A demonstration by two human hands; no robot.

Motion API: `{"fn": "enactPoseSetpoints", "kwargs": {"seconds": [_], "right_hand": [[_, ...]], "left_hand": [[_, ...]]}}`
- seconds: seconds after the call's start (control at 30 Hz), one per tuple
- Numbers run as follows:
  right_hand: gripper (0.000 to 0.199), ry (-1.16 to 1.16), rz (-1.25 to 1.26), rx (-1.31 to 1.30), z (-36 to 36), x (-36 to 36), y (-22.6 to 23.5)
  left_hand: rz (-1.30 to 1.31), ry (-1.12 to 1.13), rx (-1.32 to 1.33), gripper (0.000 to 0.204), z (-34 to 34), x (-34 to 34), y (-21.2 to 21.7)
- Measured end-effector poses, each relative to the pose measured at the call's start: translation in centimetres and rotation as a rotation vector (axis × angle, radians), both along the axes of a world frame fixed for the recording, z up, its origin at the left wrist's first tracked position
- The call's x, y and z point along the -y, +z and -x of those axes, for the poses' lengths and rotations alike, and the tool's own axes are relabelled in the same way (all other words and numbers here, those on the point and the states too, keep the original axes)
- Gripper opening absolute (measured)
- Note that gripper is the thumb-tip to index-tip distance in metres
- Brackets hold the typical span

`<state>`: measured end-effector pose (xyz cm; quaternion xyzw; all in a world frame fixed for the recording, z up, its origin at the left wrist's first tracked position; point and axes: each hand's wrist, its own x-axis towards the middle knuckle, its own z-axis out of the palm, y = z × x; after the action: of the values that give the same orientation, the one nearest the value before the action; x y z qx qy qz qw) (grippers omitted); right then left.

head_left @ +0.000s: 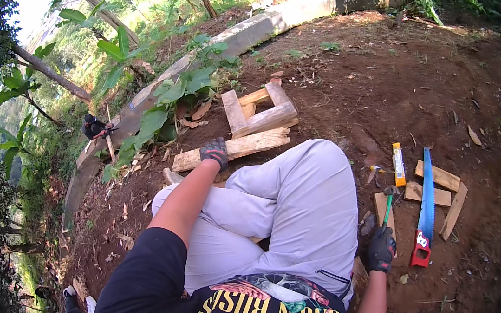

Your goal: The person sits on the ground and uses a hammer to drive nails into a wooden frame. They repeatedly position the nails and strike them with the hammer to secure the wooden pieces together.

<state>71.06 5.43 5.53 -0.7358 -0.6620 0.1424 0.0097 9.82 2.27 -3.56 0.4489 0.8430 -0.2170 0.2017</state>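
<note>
My left hand (215, 152), in a dark glove with red marks, grips a rough wooden board (256, 144) lying beyond my bent legs; its fingers are closed over the near side. Just past that board sits a three-sided frame of joined wood pieces (266, 119). On my right side, my gloved right hand (381, 249) is closed round the green handle of a hammer (389, 205). The hammer's head points away from me, over a short wooden piece (380, 210) on the ground.
A handsaw (428, 201) with blue blade and red handle lies right of the hammer, among wood offcuts (441, 177). A narrow yellow-and-white package (398, 164) is near them. Leafy plants (165, 100) and a low concrete kerb (242, 35) border the dirt. Another person (96, 128) holds a stick farther left.
</note>
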Motion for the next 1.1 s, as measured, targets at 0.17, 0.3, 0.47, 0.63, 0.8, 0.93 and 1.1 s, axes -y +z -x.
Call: {"fn": "enactPoseSetpoints", "kwargs": {"seconds": [0.17, 0.3, 0.47, 0.63, 0.8, 0.93, 1.1], "right_hand": [[0.038, 0.04, 0.012, -0.008, -0.7, 0.5, -1.2], [0.039, 0.035, 0.044, 0.029, -2.1, -0.1, -1.8], [0.041, 0.064, 0.014, -0.051, -2.6, -0.2, -1.9], [0.046, 0.108, 0.058, -0.103, -2.3, -0.5, -1.6], [0.041, 0.11, 0.078, -0.063, -2.7, -0.5, -0.7], [0.046, 0.183, 0.01, -0.028, -2.7, -0.7, -0.8], [0.046, 0.13, -0.025, -0.014, -1.8, 0.1, -2.1]], "left_hand": [[0.04, 0.069, 0.102, 0.101, -0.1, -0.2, 0.6], [0.07, 0.11, 0.197, 0.119, -4.0, -1.8, 4.8], [0.173, 0.077, 0.191, 0.087, -7.1, -2.8, 10.2], [0.101, -0.063, 0.058, 0.069, -6.1, -3.0, 12.9], [-0.193, -0.022, 0.015, 0.065, -11.6, -2.2, 16.3], [-0.497, 0.021, 0.094, 0.065, -16.8, 2.4, 21.0], [-0.473, 0.107, 0.13, 0.063, -15.4, 6.4, 19.1]]}}
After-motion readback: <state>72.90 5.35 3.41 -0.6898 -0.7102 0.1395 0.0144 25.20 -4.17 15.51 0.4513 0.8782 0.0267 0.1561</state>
